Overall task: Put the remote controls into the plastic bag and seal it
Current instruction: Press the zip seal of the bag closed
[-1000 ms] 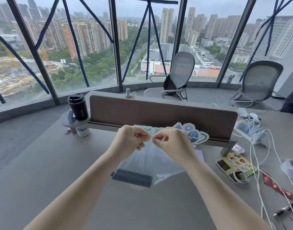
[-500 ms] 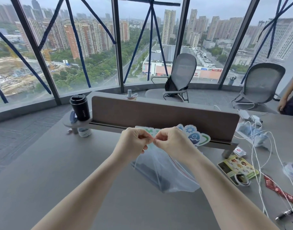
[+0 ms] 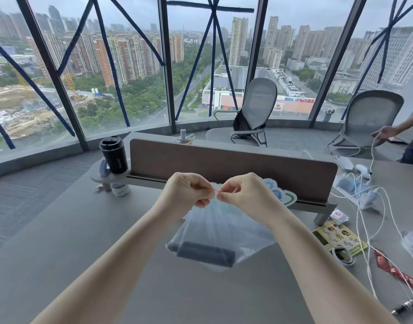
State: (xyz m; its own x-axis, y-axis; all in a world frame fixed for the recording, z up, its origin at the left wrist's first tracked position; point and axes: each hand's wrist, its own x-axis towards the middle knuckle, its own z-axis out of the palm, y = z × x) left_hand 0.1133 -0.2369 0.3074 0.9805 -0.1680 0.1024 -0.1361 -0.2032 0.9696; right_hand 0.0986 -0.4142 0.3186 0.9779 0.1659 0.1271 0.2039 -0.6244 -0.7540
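Note:
A clear plastic bag [image 3: 224, 228] hangs over the grey desk [image 3: 60, 242], held up by its red-lined top edge. My left hand [image 3: 189, 194] and my right hand [image 3: 245, 195] pinch that edge side by side, fingertips almost touching. Dark grey remote controls [image 3: 205, 253] lie across the bottom of the bag, seen through the plastic. How many remotes are inside I cannot tell.
A brown divider panel [image 3: 235, 167] stands behind my hands, with a black cup [image 3: 113, 154] on a shelf at its left end. White cables [image 3: 366, 220], a printed card [image 3: 338, 237] and red wrappers [image 3: 397, 270] lie to the right. Another person's hand [image 3: 385, 134] holds a cable at far right.
The bag has swung while I hold it; the remotes, hidden half a second ago, again show at its bottom. Another person's hand has come in at the far right. My view moved closer.

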